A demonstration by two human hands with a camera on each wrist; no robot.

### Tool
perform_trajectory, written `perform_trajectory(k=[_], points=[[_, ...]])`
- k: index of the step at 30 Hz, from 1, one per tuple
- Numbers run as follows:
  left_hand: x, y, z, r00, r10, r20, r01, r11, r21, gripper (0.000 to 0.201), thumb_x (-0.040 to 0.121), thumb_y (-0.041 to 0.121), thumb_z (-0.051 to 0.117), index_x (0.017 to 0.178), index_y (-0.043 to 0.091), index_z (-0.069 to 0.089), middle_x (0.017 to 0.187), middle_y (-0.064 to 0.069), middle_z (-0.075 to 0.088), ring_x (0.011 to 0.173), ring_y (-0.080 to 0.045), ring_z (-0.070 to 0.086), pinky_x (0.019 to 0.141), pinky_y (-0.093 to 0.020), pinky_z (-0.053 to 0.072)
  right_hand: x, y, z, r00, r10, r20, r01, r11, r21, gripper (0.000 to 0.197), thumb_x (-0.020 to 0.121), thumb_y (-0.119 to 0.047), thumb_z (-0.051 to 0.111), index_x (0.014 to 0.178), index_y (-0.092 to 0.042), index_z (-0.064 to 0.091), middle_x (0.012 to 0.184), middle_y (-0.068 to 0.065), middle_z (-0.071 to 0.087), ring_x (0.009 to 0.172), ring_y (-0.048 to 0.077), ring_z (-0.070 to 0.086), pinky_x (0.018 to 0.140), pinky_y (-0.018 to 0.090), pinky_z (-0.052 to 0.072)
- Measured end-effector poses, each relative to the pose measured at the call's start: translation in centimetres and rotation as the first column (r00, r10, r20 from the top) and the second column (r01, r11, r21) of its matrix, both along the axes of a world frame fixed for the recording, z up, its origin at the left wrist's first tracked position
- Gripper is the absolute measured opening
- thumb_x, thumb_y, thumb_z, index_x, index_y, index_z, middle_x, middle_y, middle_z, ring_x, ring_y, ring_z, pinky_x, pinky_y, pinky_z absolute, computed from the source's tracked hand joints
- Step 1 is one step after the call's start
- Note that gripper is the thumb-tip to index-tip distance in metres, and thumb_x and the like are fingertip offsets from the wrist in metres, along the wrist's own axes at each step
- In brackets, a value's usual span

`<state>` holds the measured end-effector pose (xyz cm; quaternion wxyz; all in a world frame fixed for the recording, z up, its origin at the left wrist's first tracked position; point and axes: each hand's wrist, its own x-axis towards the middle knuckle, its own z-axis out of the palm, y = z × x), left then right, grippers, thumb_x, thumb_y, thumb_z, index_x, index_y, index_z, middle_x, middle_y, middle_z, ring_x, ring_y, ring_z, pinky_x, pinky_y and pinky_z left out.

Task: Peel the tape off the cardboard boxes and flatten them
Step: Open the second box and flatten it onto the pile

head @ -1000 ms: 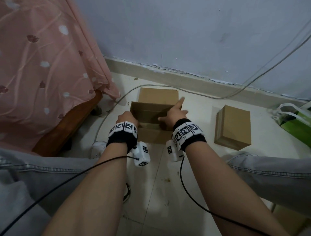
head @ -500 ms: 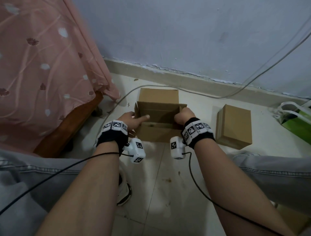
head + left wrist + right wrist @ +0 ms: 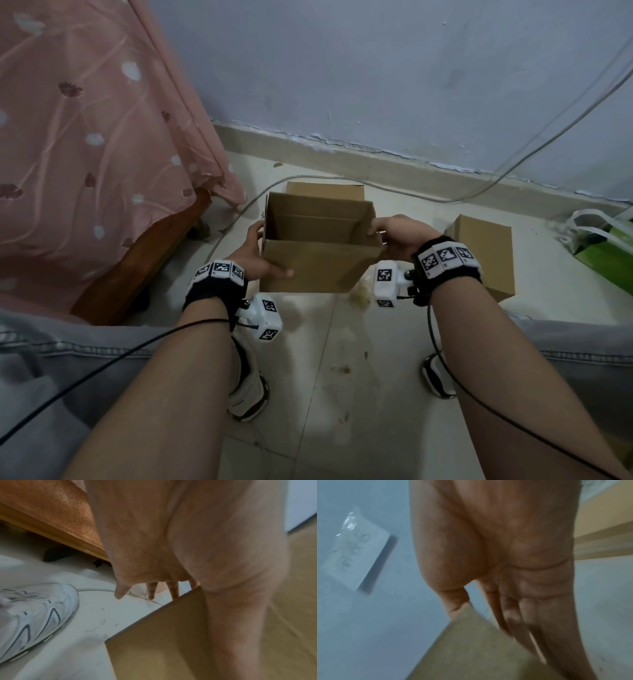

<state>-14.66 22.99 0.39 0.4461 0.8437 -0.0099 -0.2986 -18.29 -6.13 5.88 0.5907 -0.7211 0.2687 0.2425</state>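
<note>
The open cardboard box (image 3: 318, 253) is held between both hands above the floor (image 3: 342, 359), its mouth facing up and toward the person, one flap standing at its far edge. The left hand (image 3: 262, 255) grips the box's left wall, thumb laid across the near face and fingers behind the corner. The right hand (image 3: 399, 236) holds the right wall, thumb at the rim and fingers along the outside; both grasps are closed on cardboard, not slack.

To flatten it well, the hands would probably do best pushing opposite corners toward each other so the walls fold along existing creases, once any tape underneath is off; the underside is hidden. A second, closed box (image 3: 483, 253) lies beyond the right hand, well apart.
</note>
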Motion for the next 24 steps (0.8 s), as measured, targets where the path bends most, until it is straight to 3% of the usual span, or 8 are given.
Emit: perform_trajectory(k=[2,5,10,15,18,20,22,24], points=[[0.1,-0.1,0.2,0.997,0.074,0.010,-0.073,0.995,-0.070,0.129,0.050,0.023,0.096,0.149,0.031,0.013,0.142,0.002,0.042,0.123,-0.024,0.049,0.105,-0.048,0.043,-0.4,-0.4,-0.3,0.996,-0.078,0.039,0.072,0.985,0.156,0.027,0.097,-0.021,0.054,0.114,-0.001,0.062,0.092,0.015,0.065,0.073,0.029,0.068,0.074,0.041,0.060],[0.4,-0.5,0.7,0.953,0.295,-0.070,-0.304,0.928,-0.216,0.121,0.044,0.037,0.096,0.143,0.020,0.029,0.131,0.000,0.056,0.111,-0.019,0.058,0.093,-0.040,0.050,-0.4,-1.6,-1.7,0.973,-0.225,0.046,0.194,0.910,0.367,0.058,0.098,-0.058,0.042,0.131,-0.011,0.056,0.123,0.012,0.064,0.115,0.032,0.064,0.101,0.053,0.049],[0.2,-0.8,2.1,0.847,0.398,-0.352,-0.503,0.814,-0.290,0.064,0.069,0.058,0.078,0.116,0.019,0.060,0.105,-0.008,0.070,0.097,-0.029,0.067,0.081,-0.042,0.055,-1.7,-0.8,-2.6,0.998,0.059,0.016,-0.061,0.986,0.155,0.075,0.080,-0.079,0.049,0.146,-0.044,0.037,0.141,-0.003,0.047,0.135,0.027,0.042,0.113,0.057,0.030],[-0.2,-1.5,1.5,0.817,0.393,-0.423,-0.507,0.838,-0.201,0.060,0.078,0.067,0.061,0.121,0.026,0.054,0.107,-0.011,0.065,0.098,-0.034,0.063,0.089,-0.048,0.053,-1.5,0.4,-2.8,0.993,0.090,0.081,-0.108,0.961,0.256,0.056,0.091,-0.070,0.041,0.140,-0.042,0.047,0.136,0.001,0.057,0.121,0.026,0.059,0.096,0.050,0.053],[-0.7,-1.4,0.7,0.832,0.343,-0.436,-0.461,0.865,-0.197,0.096,0.057,0.076,0.072,0.137,0.031,0.044,0.126,-0.011,0.058,0.116,-0.037,0.056,0.090,-0.052,0.052,-1.0,1.1,-2.3,0.991,0.128,0.043,-0.134,0.973,0.189,0.075,0.078,-0.081,0.049,0.139,-0.037,0.049,0.133,0.004,0.058,0.117,0.028,0.061,0.092,0.051,0.055],[-1.2,-1.7,1.5,0.848,0.312,-0.428,-0.447,0.855,-0.264,0.091,0.064,0.070,0.073,0.141,0.035,0.038,0.128,-0.009,0.051,0.122,-0.036,0.048,0.076,-0.050,0.057,-0.5,1.1,-2.5,0.992,0.126,-0.009,-0.123,0.982,0.145,0.096,0.063,-0.086,0.059,0.138,-0.028,0.050,0.131,0.008,0.059,0.110,0.031,0.066,0.086,0.052,0.057],[-1.3,-1.6,2.0,0.868,0.297,-0.399,-0.427,0.856,-0.293,0.074,0.078,0.059,0.069,0.139,0.027,0.041,0.106,-0.007,0.056,0.099,-0.027,0.059,0.059,-0.039,0.057,-0.3,1.2,-2.4,0.993,0.112,-0.027,-0.108,0.987,0.120,0.098,0.062,-0.083,0.062,0.132,-0.015,0.054,0.124,0.014,0.061,0.099,0.035,0.071,0.081,0.050,0.059],[-1.1,-1.4,2.1,0.918,0.243,-0.314,-0.326,0.913,-0.244,0.083,0.069,0.059,0.078,0.136,0.022,0.045,0.102,-0.004,0.062,0.089,-0.022,0.063,0.063,-0.040,0.059,-0.5,1.3,-2.4,0.993,0.119,-0.028,-0.115,0.987,0.116,0.090,0.070,-0.074,0.065,0.129,-0.008,0.054,0.120,0.018,0.062,0.090,0.038,0.073,0.082,0.050,0.059]])
